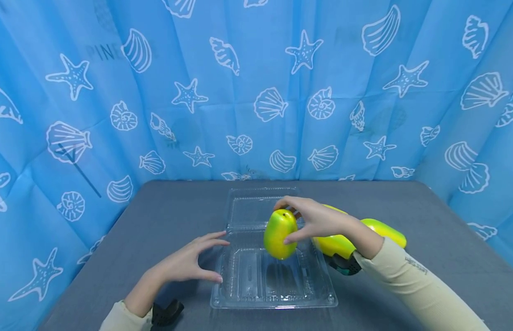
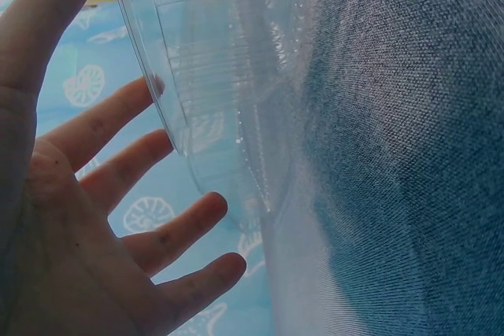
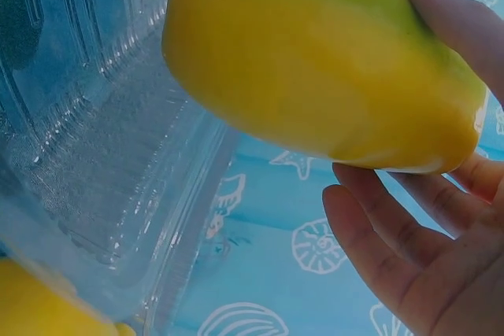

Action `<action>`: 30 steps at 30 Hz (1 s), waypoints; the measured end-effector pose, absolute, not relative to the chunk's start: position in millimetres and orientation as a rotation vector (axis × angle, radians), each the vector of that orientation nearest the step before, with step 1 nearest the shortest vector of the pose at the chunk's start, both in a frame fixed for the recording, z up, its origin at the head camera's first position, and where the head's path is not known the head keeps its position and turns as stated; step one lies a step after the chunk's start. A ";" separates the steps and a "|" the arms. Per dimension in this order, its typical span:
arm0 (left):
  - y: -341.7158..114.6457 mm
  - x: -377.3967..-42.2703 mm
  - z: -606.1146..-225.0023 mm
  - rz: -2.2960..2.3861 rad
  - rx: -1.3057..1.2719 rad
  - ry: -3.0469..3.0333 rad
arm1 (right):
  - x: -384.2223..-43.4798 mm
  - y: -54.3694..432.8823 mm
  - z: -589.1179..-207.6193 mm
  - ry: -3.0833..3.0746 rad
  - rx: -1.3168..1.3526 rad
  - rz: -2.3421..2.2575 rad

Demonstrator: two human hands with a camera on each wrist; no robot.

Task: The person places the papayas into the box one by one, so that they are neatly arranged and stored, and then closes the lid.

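My right hand (image 1: pixel 310 218) grips a yellow-green papaya (image 1: pixel 280 236), thumb on one side and fingers around its far end. The fruit hangs over the clear plastic clamshell box (image 1: pixel 274 304), and a dark shadow shows beneath it. In the right wrist view, the papaya (image 3: pixel 315 68) lies between thumb and fingertips. My left hand (image 1: pixel 188 259) is spread at the box's left side and holds nothing. From the left wrist view, this hand (image 2: pixel 94 210) has its index and middle fingertips right at the box's thin rim (image 2: pixel 146 68).
To the right of the box lie more yellow-green papayas, one (image 1: pixel 337 246) partly behind my right forearm and another (image 1: pixel 384 231) farther right. The box's lid (image 1: pixel 256 207) is folded back toward the curtain. A blue shell-patterned curtain (image 1: pixel 248 92) surrounds the grey table (image 1: pixel 182 207).
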State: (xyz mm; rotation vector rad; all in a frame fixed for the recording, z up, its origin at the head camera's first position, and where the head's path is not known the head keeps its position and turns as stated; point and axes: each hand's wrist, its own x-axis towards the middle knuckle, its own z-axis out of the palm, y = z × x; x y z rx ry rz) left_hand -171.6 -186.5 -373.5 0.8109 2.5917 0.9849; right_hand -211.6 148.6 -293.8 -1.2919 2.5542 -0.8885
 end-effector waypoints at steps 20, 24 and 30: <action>-187.7 -173.0 -375.2 0.989 0.838 2.585 | -215.6 131.9 -301.1 2.533 -1.281 -0.851; -187.9 -173.3 -375.3 0.996 0.844 2.580 | -215.8 126.9 -300.5 2.536 -1.305 -0.821; -187.6 -172.7 -374.8 0.992 0.825 2.579 | -216.9 118.6 -300.9 2.542 -1.318 -0.783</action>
